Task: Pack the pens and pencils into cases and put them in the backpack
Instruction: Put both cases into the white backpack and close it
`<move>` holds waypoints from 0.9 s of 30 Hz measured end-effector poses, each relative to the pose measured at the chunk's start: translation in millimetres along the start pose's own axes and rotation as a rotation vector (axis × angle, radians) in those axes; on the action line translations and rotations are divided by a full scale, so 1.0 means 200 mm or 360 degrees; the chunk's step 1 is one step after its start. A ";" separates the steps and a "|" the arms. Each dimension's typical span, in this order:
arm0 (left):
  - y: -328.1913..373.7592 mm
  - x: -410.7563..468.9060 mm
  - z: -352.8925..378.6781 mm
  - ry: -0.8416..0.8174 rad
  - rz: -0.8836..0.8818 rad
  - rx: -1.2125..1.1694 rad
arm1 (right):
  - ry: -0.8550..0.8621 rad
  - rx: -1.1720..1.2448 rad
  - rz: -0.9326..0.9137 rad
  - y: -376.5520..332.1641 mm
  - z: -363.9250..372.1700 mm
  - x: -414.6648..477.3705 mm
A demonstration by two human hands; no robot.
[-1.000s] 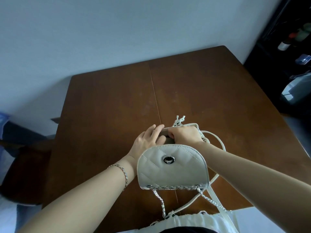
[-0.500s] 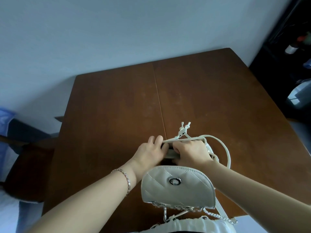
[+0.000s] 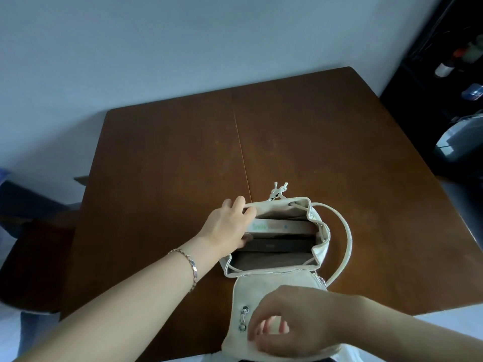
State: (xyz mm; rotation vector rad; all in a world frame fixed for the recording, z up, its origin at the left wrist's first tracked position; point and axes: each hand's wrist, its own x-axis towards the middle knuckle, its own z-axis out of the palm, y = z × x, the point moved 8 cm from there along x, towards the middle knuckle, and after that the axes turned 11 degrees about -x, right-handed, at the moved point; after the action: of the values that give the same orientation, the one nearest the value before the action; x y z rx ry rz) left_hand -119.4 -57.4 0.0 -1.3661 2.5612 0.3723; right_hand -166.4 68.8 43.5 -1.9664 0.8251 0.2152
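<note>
A small white backpack (image 3: 320,231) stands on the brown table (image 3: 162,173) near its front edge, its mouth wide open toward me. Inside lie flat cases: a pale one with green lettering (image 3: 282,227) at the back and a darker one (image 3: 279,245) in front of it. My left hand (image 3: 227,226) grips the left rim of the opening, fingers hooked over the edge. My right hand (image 3: 290,322) holds the flap (image 3: 243,288), which is folded back toward me over the table's front edge. No loose pens or pencils show.
A white strap (image 3: 345,236) loops out on the backpack's right side, and a knotted drawstring (image 3: 278,190) points away at the back. A dark chair (image 3: 34,257) stands left of the table. Dark shelving with bottles (image 3: 444,69) stands at the far right.
Both hands were together at the backpack's mouth, with the flap hanging toward me. Now the mouth is pulled wide open, my right hand has dropped to the flap, and the cases inside show.
</note>
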 end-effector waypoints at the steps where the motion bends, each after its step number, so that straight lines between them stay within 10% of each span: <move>1: 0.00 0.00 0.01 -0.0007 -0.0010 -0.0004 | 0.0030 -0.0043 0.0010 0.00 0.00 0.01; 7: 0.03 -0.02 0.00 -0.0031 0.0024 -0.0024 | 0.1303 -0.0524 0.0510 0.26 -0.39 0.04; 27: -0.18 -0.22 0.00 0.0327 -0.0410 -0.1413 | 0.1387 -0.1401 0.0473 0.37 -0.38 0.31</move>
State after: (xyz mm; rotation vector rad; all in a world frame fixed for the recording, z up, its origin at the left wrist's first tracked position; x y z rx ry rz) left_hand -66.0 -41.7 8.6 -2.0533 2.3861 1.5073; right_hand -180.6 -46.2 2.4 -2.7906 1.8155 -0.1732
